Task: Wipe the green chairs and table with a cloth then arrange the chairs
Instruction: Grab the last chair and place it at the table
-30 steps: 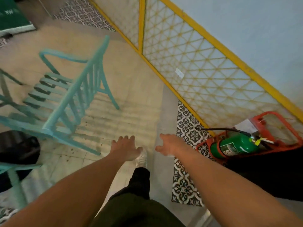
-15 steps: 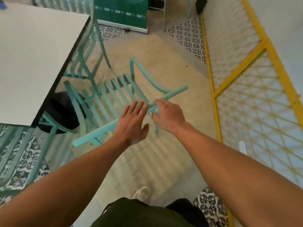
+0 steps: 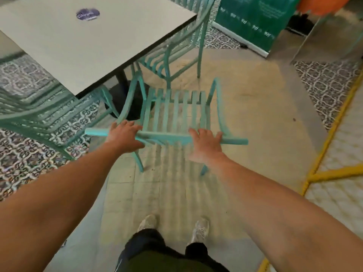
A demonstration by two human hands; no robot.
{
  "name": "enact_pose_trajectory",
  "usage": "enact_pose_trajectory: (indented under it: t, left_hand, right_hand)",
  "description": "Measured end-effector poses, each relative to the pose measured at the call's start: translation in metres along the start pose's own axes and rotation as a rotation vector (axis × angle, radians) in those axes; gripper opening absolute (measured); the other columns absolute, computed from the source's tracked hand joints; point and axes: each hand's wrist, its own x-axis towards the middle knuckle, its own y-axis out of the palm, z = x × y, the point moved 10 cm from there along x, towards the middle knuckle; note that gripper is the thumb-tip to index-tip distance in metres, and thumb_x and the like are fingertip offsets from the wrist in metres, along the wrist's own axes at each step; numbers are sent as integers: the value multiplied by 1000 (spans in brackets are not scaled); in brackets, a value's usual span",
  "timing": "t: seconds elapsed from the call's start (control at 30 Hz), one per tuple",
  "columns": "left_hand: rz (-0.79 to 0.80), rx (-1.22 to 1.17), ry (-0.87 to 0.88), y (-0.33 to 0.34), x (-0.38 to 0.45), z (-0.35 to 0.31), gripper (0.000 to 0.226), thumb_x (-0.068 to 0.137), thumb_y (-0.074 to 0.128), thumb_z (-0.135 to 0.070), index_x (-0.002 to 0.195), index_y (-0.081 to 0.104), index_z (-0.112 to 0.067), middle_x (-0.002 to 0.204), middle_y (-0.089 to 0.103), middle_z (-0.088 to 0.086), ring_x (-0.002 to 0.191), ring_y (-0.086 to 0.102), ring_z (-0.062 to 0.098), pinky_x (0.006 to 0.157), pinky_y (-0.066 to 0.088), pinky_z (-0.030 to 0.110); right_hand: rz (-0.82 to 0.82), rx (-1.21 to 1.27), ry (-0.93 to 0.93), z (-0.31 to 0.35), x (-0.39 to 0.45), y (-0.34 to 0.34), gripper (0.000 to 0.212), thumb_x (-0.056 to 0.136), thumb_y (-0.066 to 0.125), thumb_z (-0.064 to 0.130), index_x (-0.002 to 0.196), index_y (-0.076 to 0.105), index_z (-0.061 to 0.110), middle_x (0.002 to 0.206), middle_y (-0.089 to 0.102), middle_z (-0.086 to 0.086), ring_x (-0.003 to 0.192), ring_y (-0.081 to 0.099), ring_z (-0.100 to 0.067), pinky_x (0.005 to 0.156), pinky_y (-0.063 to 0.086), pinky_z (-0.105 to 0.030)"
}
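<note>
1. My left hand (image 3: 122,134) sits on the top rail of the green chair (image 3: 174,112) in front of me, near the rail's left end, with the fingers laid over the rail and curling around it.
2. My right hand (image 3: 206,143) grips the same rail further right, fingers draped over the top edge; the rail runs between my two hands and sticks out past each of them.
3. The chair stands on the pale floor with its slatted seat facing away from me, its back towards my legs, just beside the near corner of the table (image 3: 82,48).
4. The table has a light top with a dark edge, and a round dark sticker (image 3: 87,14) lies near its far side.
5. A second green chair (image 3: 182,46) stands beyond mine, tucked against the table's right edge.
6. A third green chair (image 3: 39,112) is at the left, partly under the table, over patterned tiles.
7. A green banner (image 3: 253,20) stands on the floor at the far right.
8. A yellow-framed mesh fence (image 3: 334,169) runs along my right side.
9. My shoes (image 3: 200,230) show below, behind the chair's rear legs.
</note>
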Motion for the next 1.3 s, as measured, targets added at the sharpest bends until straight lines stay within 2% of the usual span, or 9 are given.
enact_pose_trajectory:
  t: [0.07,0.13,0.27,0.4,0.57,0.77,0.93,1.1,1.3]
  left_hand:
    - [-28,-11,-103,-9,4,1,36,81,64,-49,113,64,-32,112,65,2,110,58,26,96,39,40]
    - [8,14,-172,-12,5,3,25,80,64,-45,100,67,-29,92,62,0,94,61,25,82,47,36]
    - [34,99,-218,-15,2,1,30,80,64,-48,98,68,-24,86,60,0,84,60,23,75,49,34]
    - [91,108,-188,-4,-8,-11,36,83,59,-57,93,66,-24,76,58,-4,73,57,15,72,50,32]
    - [127,127,-125,8,-36,-37,26,85,58,-49,92,64,-24,75,58,-6,69,56,11,63,44,28]
    - [279,-3,36,38,-85,-58,22,80,65,-41,96,70,-27,76,62,-9,72,60,8,63,48,21]
    - [266,-123,-15,61,-132,-70,22,77,62,-32,99,60,-32,84,58,-10,75,56,11,67,44,25]
    - [202,-149,-64,69,-143,-78,36,80,56,-36,115,61,-42,96,64,-9,87,62,17,79,53,33]
    - [160,-190,-110,66,-138,-92,37,84,55,-36,119,62,-41,95,64,-10,85,61,14,76,52,29]
  right_hand:
    - [-28,22,-26,-1,3,0,78,79,60,30,147,21,30,137,40,-6,128,36,-30,107,19,-60]
    - [-39,36,-63,-2,6,-4,68,82,57,26,143,27,31,129,46,-5,120,43,-29,101,25,-53]
    - [38,102,-41,-14,20,-12,45,87,55,28,131,49,28,114,59,-2,104,57,-27,81,35,-38]
    - [93,31,48,-29,21,-10,36,85,56,28,120,55,20,95,58,-1,84,55,-25,75,48,-35]
    - [112,-86,61,-41,5,-1,30,83,57,28,111,60,20,87,59,1,80,59,-24,68,49,-35]
    - [166,-147,-15,-53,-30,18,37,79,57,30,116,62,26,104,66,0,99,64,-25,82,50,-35]
    - [198,-224,-105,-51,-56,38,40,74,54,35,111,66,32,107,67,2,101,64,-25,82,51,-35]
    - [266,-236,-168,-46,-62,40,47,76,52,36,122,61,40,113,64,4,105,61,-23,86,49,-36]
    - [307,-233,-226,-59,-49,36,56,77,49,31,131,53,44,120,62,5,111,58,-23,92,48,-36]
